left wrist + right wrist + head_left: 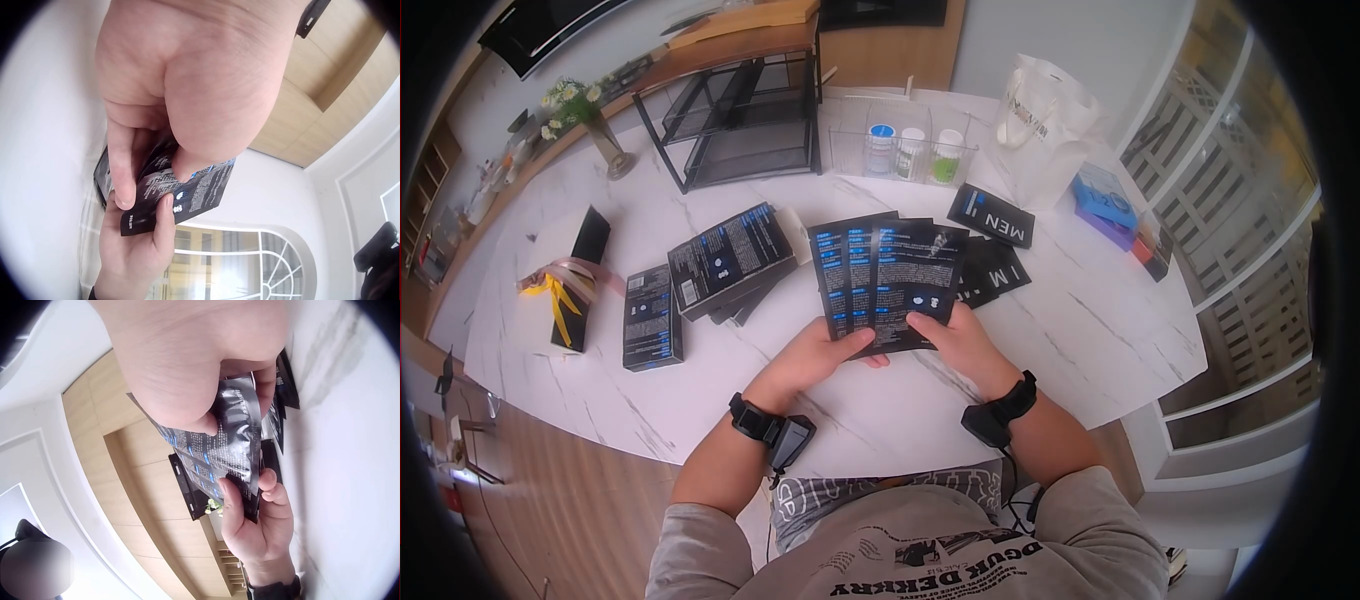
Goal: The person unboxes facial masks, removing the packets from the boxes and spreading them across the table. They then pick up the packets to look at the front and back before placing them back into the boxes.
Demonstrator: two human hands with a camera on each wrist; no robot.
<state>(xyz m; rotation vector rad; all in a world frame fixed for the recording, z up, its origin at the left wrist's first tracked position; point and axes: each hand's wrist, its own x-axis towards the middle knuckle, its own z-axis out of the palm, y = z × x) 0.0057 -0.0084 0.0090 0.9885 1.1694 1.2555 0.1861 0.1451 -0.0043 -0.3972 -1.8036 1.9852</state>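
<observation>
Several black foil sachets (920,262) with blue and white print are fanned out, overlapping, between both hands over the table. My left hand (812,358) grips their lower left edge, thumb on the printed face. On the lower right, my right hand (972,350) pinches the nearest sachet, thumb on top and fingers behind. In the right wrist view, the shiny sealed end of a sachet (240,437) shows between the hands. Behind the right hand lie more black sachets (990,272) and a black packet marked MEN (992,215).
To the left are stacked black boxes (730,255), another black box (650,322) and a ribboned black-and-white box (582,240). Behind stand a mesh rack (750,150), a clear organizer (850,150) with bottles, and a white bag (1045,130). Colored boxes (1105,205) lie right.
</observation>
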